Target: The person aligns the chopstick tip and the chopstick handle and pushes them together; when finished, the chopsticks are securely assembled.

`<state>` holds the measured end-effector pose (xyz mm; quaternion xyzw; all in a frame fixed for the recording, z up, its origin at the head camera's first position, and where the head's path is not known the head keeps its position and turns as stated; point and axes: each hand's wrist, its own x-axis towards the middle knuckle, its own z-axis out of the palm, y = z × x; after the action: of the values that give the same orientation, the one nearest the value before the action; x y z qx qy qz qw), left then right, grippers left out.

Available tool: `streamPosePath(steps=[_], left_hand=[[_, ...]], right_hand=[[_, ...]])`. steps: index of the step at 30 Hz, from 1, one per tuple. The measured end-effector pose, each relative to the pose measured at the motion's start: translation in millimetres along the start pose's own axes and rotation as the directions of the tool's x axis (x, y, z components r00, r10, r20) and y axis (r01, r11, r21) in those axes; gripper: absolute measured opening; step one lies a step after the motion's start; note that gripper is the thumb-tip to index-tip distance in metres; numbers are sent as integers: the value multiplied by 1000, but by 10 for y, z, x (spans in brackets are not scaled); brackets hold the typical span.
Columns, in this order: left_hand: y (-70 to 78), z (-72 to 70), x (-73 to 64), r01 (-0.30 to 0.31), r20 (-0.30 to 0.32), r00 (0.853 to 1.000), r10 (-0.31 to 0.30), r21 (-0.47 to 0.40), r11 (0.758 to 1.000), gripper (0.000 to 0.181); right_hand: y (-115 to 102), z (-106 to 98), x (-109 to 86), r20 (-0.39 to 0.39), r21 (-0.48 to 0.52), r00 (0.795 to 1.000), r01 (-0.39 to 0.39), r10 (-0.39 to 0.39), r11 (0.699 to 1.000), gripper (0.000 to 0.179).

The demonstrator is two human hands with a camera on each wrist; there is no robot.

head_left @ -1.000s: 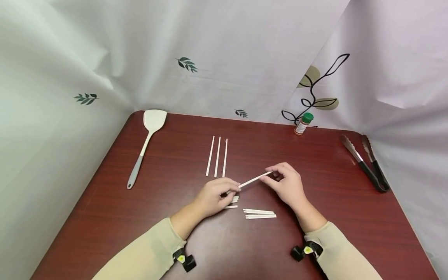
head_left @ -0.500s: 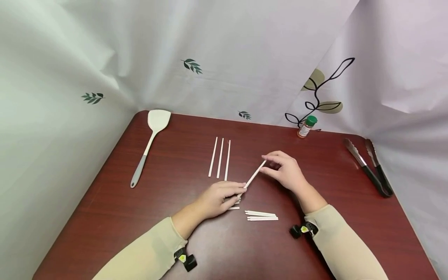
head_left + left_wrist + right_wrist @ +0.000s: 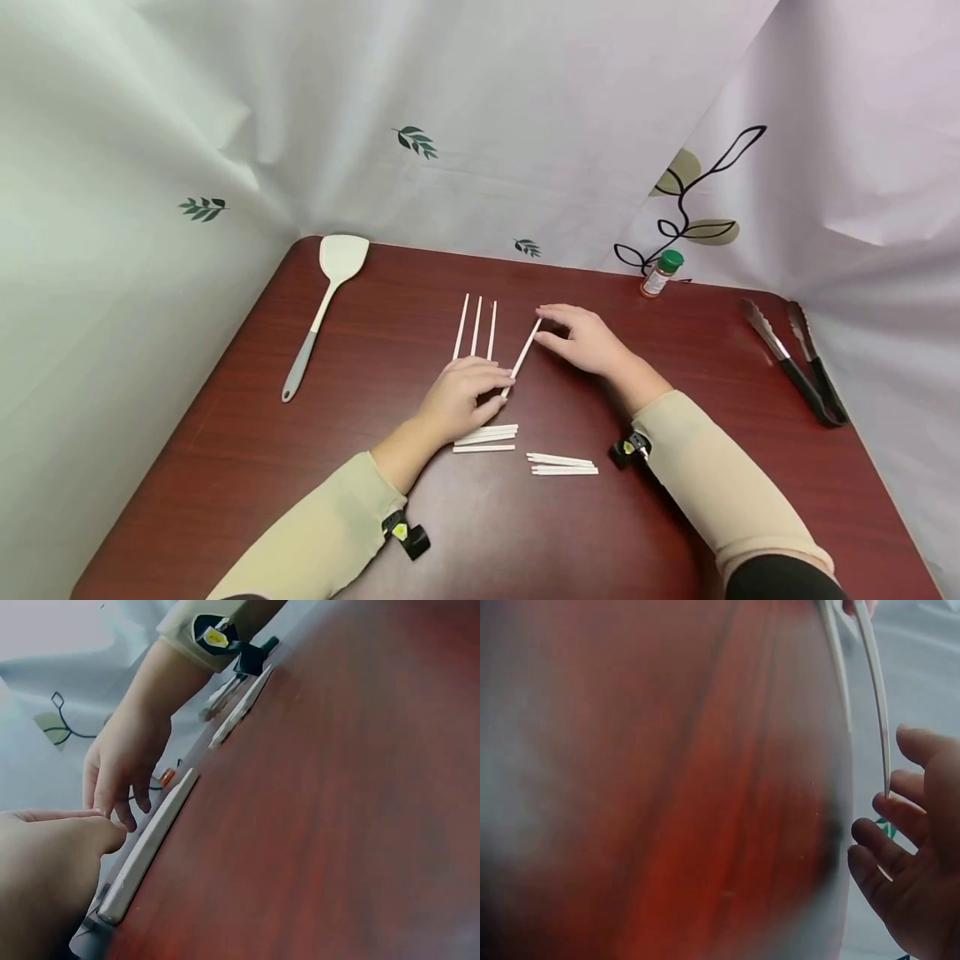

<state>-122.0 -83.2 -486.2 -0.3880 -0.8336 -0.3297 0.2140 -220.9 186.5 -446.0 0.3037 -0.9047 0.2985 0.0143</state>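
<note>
A slim white stick point(image 3: 527, 348) slants between my two hands, close over the table. Its near end is pinched by the thumb and fingers of my left hand point(image 3: 459, 400). My right hand point(image 3: 587, 340) has its thumb and fingertips at the far end; in the right wrist view the stick point(image 3: 879, 690) meets a fingertip there, with the other fingers spread. To the left, three similar sticks point(image 3: 476, 325) lie side by side, their lower ends hidden behind my left hand. Nearer to me lie a small pile of sticks point(image 3: 487, 435) and another small bunch point(image 3: 564, 469).
A white spatula point(image 3: 322, 308) with a grey handle lies at the left. Near the back edge stands a green-capped spice bottle point(image 3: 660, 275). Metal tongs point(image 3: 795, 367) with black handles lie at the right. White patterned cloth point(image 3: 480, 125) surrounds the reddish-brown table point(image 3: 225, 467).
The stick has swung from a sideways slant to a steeper one and moved away from me. My right hand has moved forward and left, my left hand slightly forward, uncovering the pile.
</note>
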Motion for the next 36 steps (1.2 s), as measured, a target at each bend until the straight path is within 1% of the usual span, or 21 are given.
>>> streamPosePath(steps=[2, 4, 6, 9, 16, 20, 23, 25, 28, 33, 36], left_hand=[[-24, 5, 12, 33, 10, 999, -33, 14, 999, 26], [-40, 9, 29, 65, 28, 997, -66, 24, 998, 25], [-49, 18, 53, 93, 46, 994, -95, 37, 995, 23], [-48, 29, 77, 129, 56, 990, -132, 60, 990, 21], [-45, 49, 93, 170, 46, 984, -174, 88, 982, 21], [-55, 43, 89, 200, 59, 977, -206, 95, 975, 19], [-62, 32, 90, 218, 84, 970, -228, 107, 970, 17], [-71, 21, 92, 221, 105, 967, -233, 113, 969, 16], [-103, 3, 101, 210, 135, 964, -227, 129, 969, 17], [-193, -34, 139, 131, 201, 965, -168, 184, 974, 19], [-251, -55, 152, 90, 242, 961, -131, 175, 981, 24]], right_hand=[[9, 15, 68, 40, -22, 999, -16, 17, 1000, 51], [24, 32, 134, 63, -45, 998, -13, 16, 999, 52], [35, 47, 200, 71, -56, 997, -5, 9, 998, 53], [51, 85, 286, 80, -64, 997, 12, -6, 998, 55], [48, 142, 456, 120, -75, 993, 13, -4, 997, 60], [40, 181, 536, 140, -104, 990, 15, 0, 995, 62], [26, 199, 568, 159, -134, 987, 11, 11, 991, 63], [14, 202, 579, 170, -150, 985, 9, 17, 989, 63], [-8, 191, 588, 176, -155, 984, 6, 22, 988, 62], [-4, 184, 589, 168, -148, 986, 2, 23, 989, 62], [3, 182, 579, 165, -145, 986, -6, 31, 989, 62]])
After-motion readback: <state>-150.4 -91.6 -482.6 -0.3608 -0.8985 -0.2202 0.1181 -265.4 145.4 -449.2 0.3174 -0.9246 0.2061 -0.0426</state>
